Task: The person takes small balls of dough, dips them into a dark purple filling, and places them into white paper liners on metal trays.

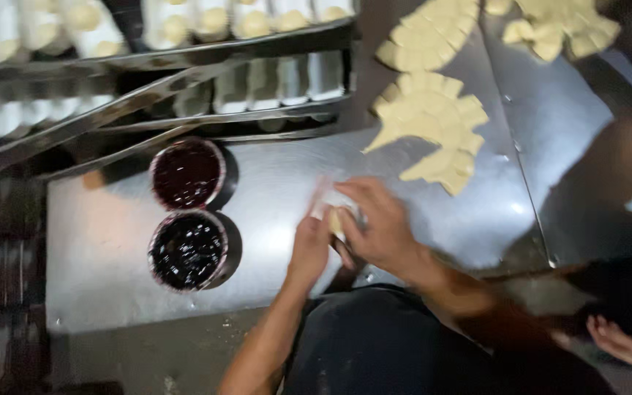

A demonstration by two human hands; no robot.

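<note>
Both hands meet over a steel table (pixel 272 183), working one pale piece of dough (pixel 336 213) between them. The left hand (pixel 310 245) is curled, its fingers pressed to the near side of the dough. The right hand (pixel 376 223) lies cupped over the far side, fingers bent down onto it; the picture is blurred, so how tightly either hand grips cannot be told. The dough sits between the two palms, mostly hidden by the right fingers.

Left of the left hand stand two round tubs of dark filling, the near tub (pixel 188 250) just beside the far tub (pixel 186 174), both open. Beyond the right hand lies a fan of cut dough triangles (pixel 429 121), with more dough (pixel 561 25) further off to the right. Beyond the tubs, racks (pixel 184 58) carry rows of filled white moulds (pixel 250 22). Close below the hands is the person's dark apron (pixel 382 344), and a bare foot (pixel 627 344) shows well to the right on the floor
</note>
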